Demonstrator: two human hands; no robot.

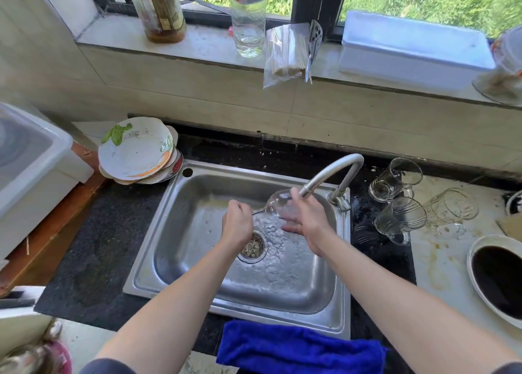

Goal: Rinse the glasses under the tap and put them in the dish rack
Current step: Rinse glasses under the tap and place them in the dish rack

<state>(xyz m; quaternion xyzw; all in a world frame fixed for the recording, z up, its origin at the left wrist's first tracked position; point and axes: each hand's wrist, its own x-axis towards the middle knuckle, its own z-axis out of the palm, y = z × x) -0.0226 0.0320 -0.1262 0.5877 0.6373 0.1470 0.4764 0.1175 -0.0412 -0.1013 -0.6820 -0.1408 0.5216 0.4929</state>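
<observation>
A clear stemmed wine glass (278,202) lies tilted on its side under the spout of the steel tap (336,170), over the sink (197,192). My left hand (236,224) grips its stem. My right hand (306,221) cups the bowl, thumb on top near the spout, fingers underneath. Water runs across the sink floor around the drain (252,248). Three more glasses stand right of the sink: a mug-shaped glass (395,179), a second handled glass (400,218) and a patterned tumbler (452,206) lying on its side. No dish rack shows.
Dirty plates (137,150) are stacked left of the sink. A blue cloth (299,348) hangs over the front edge. A bowl of dark liquid (498,277) sits at the right. Bottles, a bag and a white box (415,48) line the windowsill. A white tub (31,159) stands far left.
</observation>
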